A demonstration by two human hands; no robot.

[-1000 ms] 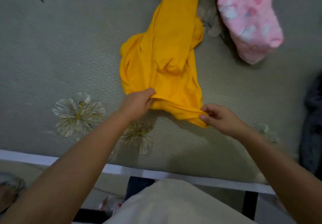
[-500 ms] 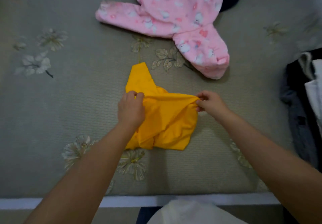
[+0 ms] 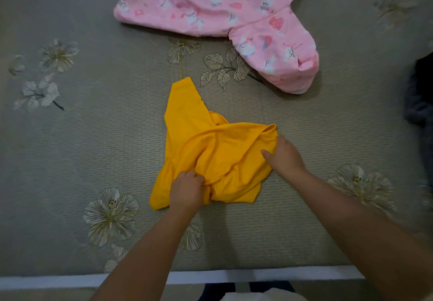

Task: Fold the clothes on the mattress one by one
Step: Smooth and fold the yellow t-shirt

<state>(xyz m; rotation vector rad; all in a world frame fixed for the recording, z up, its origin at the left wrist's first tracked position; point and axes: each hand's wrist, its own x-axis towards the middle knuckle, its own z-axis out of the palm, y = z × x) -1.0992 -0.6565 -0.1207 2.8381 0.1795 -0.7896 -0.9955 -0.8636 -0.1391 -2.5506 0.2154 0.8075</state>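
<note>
- Folding of the yellow garment point(image 3: 210, 155) has moved on; half a second ago both hands held its far edge stretched between them; now that edge lies doubled over the body, so a first fold looks laid.
- Left hand point(image 3: 187, 189) has dropped from the far left corner to the near hem; its fingers are curled, gripping bunched cloth there.
- Right hand point(image 3: 282, 154) has left its pinch at the right corner; it rests on the right side, thumb out, other fingers unclear.
- The garment lies crumpled on the floral mattress point(image 3: 93, 148), one sleeve pointing away; the pink printed garment point(image 3: 234, 15) waits unfolded beyond it, well apart.
</note>
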